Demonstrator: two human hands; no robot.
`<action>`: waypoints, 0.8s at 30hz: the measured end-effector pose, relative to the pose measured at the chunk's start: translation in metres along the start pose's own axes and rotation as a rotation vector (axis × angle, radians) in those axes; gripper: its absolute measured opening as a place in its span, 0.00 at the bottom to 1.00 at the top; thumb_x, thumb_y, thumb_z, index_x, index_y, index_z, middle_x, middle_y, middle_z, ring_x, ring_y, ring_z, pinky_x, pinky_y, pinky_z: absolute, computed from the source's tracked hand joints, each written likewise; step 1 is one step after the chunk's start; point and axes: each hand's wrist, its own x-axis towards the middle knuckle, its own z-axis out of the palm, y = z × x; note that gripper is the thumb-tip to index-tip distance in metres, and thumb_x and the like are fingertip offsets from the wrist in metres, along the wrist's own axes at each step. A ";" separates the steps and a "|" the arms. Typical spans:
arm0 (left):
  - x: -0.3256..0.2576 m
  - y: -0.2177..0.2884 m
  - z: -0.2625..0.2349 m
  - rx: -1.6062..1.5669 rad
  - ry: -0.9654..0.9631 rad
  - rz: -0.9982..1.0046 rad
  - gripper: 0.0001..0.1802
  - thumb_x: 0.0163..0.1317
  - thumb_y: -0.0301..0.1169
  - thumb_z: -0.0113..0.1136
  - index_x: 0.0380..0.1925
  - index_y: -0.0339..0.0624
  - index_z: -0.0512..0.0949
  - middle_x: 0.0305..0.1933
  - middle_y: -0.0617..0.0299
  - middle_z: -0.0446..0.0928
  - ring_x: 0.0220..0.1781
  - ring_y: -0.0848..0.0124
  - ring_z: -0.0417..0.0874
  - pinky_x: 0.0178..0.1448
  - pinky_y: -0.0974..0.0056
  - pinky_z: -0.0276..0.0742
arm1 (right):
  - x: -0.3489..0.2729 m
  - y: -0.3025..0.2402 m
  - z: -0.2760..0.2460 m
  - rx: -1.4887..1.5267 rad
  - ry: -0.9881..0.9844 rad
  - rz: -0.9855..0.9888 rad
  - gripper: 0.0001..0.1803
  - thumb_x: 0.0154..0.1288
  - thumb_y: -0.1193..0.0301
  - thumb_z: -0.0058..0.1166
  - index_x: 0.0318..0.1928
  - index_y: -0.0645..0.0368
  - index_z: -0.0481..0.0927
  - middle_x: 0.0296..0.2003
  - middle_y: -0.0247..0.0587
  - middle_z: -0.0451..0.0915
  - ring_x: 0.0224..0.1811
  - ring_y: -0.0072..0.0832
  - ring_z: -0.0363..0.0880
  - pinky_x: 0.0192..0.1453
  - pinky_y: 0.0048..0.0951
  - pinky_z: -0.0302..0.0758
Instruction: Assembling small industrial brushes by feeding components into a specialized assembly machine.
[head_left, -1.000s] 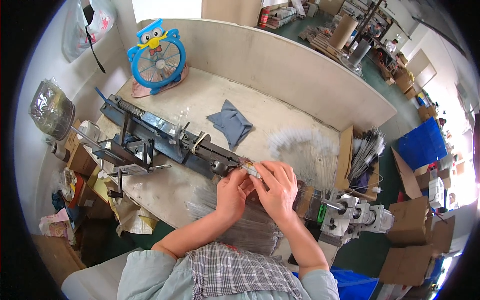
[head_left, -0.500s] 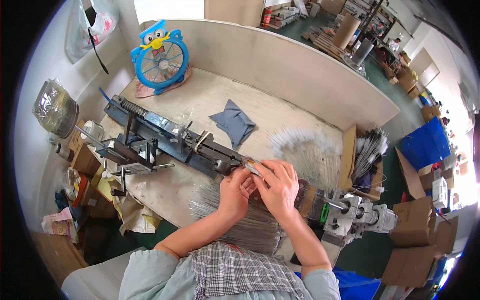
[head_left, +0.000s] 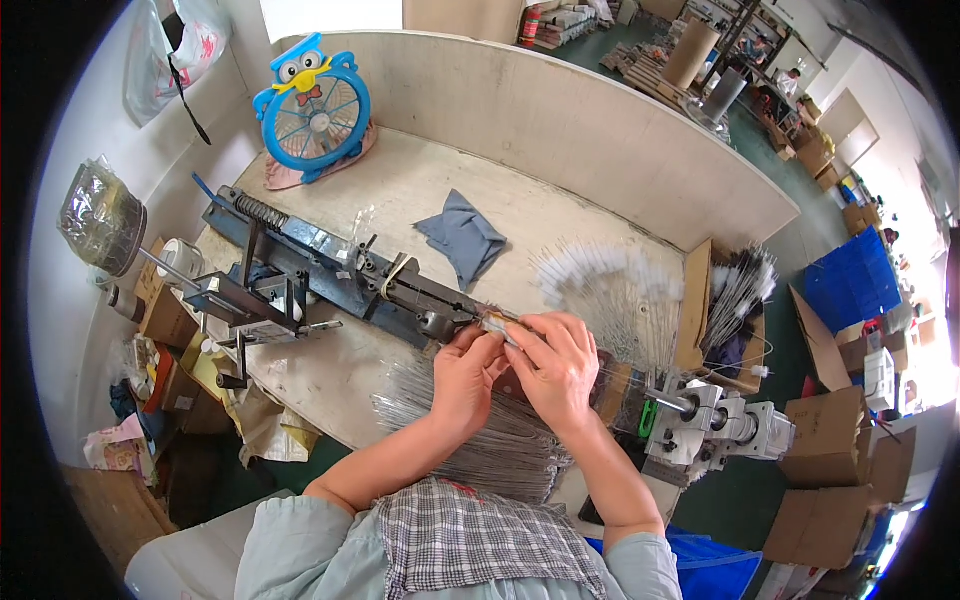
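Observation:
My left hand (head_left: 464,380) and my right hand (head_left: 556,368) meet at the right end of a long dark metal bench fixture (head_left: 335,275). Thumbs and fingertips are pinched together around a small pale piece (head_left: 496,325); its kind is too small and covered to tell. My right fingertips lie over it from the right, while my left thumb and forefinger press in from the left, with their grip partly hidden. Under my wrists spreads a thick bundle of thin metal wires (head_left: 480,445). Beyond my right hand, thin wire brushes with white tips (head_left: 600,275) lie fanned out.
A grey cloth (head_left: 463,238) lies behind the fixture, and a blue cartoon-shaped fan (head_left: 318,120) stands at the far left. To the right are a clamp-like metal mechanism (head_left: 715,425) and a cardboard box (head_left: 695,310) of wire brushes. A low partition (head_left: 560,115) borders the table.
Both hands stay pinched at the fixture's end, with only small finger shifts. The pale piece shows slightly further left. The whole view has moved a little.

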 end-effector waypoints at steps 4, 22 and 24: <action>-0.002 0.004 -0.001 -0.067 -0.014 -0.035 0.14 0.67 0.35 0.48 0.43 0.35 0.73 0.41 0.59 0.77 0.42 0.71 0.80 0.48 0.65 0.75 | 0.003 -0.005 -0.006 -0.012 0.010 0.016 0.16 0.43 0.69 0.66 0.38 0.51 0.84 0.37 0.27 0.79 0.45 0.29 0.75 0.44 0.32 0.70; -0.020 0.009 -0.012 0.359 -0.062 -0.174 0.31 0.70 0.52 0.34 0.59 0.37 0.62 0.60 0.55 0.69 0.57 0.64 0.73 0.58 0.60 0.69 | -0.008 -0.003 -0.060 0.065 -0.044 0.089 0.08 0.51 0.71 0.62 0.34 0.57 0.82 0.31 0.34 0.80 0.37 0.34 0.76 0.42 0.33 0.72; -0.024 0.010 -0.024 0.397 -0.048 -0.223 0.27 0.70 0.47 0.40 0.59 0.38 0.64 0.60 0.56 0.69 0.59 0.63 0.73 0.59 0.59 0.69 | -0.025 0.002 -0.066 0.095 -0.036 0.079 0.07 0.54 0.72 0.59 0.35 0.55 0.80 0.28 0.34 0.78 0.35 0.32 0.76 0.37 0.32 0.73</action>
